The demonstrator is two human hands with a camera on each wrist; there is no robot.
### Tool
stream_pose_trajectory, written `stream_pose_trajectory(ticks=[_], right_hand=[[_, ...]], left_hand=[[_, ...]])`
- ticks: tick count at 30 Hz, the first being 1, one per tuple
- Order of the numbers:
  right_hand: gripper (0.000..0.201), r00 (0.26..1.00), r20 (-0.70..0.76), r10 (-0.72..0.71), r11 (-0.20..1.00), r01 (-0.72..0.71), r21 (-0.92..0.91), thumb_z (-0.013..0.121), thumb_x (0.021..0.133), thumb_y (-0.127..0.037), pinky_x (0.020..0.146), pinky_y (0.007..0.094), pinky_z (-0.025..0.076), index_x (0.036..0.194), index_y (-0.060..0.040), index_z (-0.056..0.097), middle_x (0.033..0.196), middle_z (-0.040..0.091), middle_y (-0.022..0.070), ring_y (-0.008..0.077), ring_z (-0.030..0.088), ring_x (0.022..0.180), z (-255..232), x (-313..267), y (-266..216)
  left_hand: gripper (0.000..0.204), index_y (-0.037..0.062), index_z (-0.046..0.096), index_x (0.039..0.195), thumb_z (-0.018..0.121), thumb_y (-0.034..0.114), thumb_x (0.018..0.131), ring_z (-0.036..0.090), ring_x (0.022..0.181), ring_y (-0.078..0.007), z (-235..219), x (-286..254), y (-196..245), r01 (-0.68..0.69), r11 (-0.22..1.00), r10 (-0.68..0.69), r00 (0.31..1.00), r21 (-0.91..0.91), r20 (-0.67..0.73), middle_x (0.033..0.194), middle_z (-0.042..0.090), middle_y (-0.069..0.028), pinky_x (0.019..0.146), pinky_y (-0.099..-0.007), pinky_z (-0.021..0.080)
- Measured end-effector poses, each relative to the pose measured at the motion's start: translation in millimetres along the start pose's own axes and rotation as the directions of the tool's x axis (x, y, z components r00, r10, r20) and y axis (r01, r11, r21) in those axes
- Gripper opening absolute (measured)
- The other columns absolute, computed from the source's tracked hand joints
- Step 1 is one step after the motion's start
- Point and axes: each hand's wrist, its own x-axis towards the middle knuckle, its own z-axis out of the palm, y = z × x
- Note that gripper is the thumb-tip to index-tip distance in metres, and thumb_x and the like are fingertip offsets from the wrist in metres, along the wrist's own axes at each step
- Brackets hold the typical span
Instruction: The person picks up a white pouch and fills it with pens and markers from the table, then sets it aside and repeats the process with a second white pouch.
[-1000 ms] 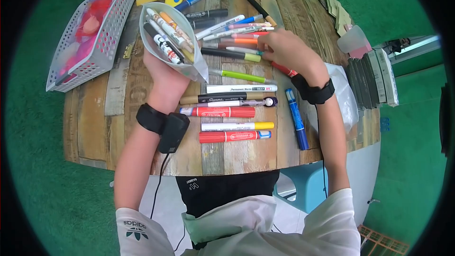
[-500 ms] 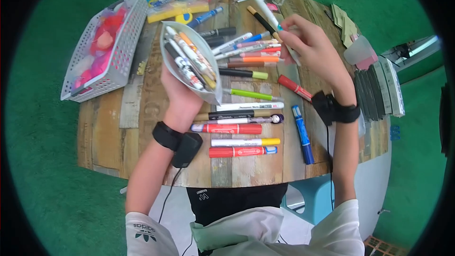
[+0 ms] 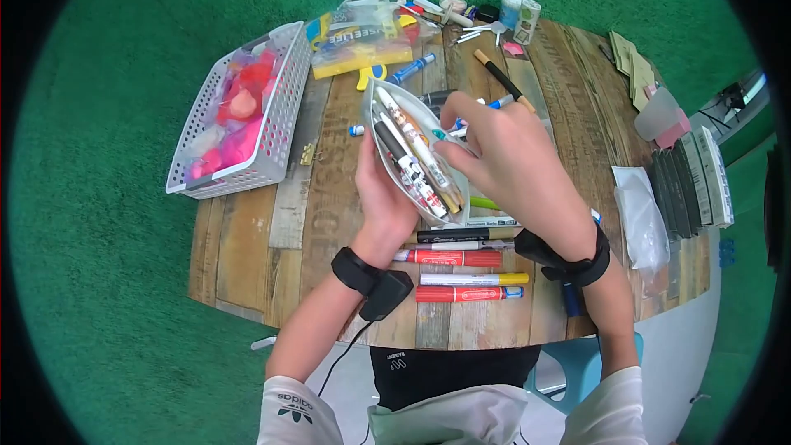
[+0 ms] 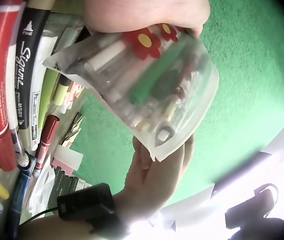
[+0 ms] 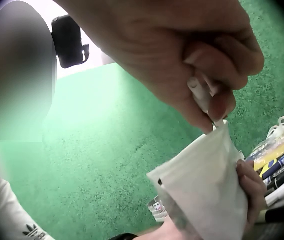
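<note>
Pouch (image 5: 207, 175): frosted, see-through, w/ red flowers (image 4: 144, 44) on side, held up tilted above table (image 3: 239, 268), mouth open; pens (image 3: 422, 158) inside, mostly white w/ prints.
White pen (image 5: 198, 92): held at pouch mouth, partly hidden.
Nr table's front edge: 2 red markers (image 3: 465, 293) lying flat, crosswise, yellow-capped marker (image 3: 461, 279) btwn.
Twd far edge: blk pen (image 3: 504, 81), tan ends, slanted; blue marker (image 3: 412, 68) to its L.

On the wooden table (image 3: 247, 272), red markers (image 3: 461, 293) and a yellow-capped marker (image 3: 474, 278) are set toward the near edge, a perforated basket (image 3: 276, 144) at the left edge, a printed bag (image 3: 360, 45) by the far edge.
</note>
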Motion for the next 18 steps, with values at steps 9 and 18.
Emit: stream_pose_trajectory(ticks=[9, 18], right_hand=[[0.015, 0.993, 0.021, -0.112, 0.989, 0.11, 0.1, 0.064, 0.084, -0.011, 0.067, 0.047, 0.05, 0.089, 0.0027, 0.063, 0.076, 0.063, 0.0226, 0.0401, 0.063, 0.074, -0.9, 3.8, 7.9], [0.021, 0.968, 0.252, -0.006, 0.98, -0.045, 0.195, 0.066, 0.081, -0.01, 0.065, 0.0451, 0.049, 0.098, 0.0019, 0.062, 0.07, 0.063, 0.0209, 0.0378, 0.064, 0.069, -14.1, 5.7, 14.7]], left_hand=[[0.05, 0.0099, 0.047, 0.134, 0.032, 0.045, 0.102, 0.056, 0.116, -0.0236, 8.7, -7.0, -5.4, 0.039, 0.999, -0.04, 0.999, 0.009, 0.023, 0.128, 0.056, -0.0087, 0.1, -0.0441, 0.046], [0.05, 0.0115, 0.045, 0.136, 0.032, 0.045, 0.102, 0.056, 0.118, -0.0253, 6.4, -7.8, -6.0, 0.101, 0.995, -0.1, 0.992, -0.01, 0.071, 0.129, 0.055, -0.0094, 0.1, -0.0453, 0.046]])
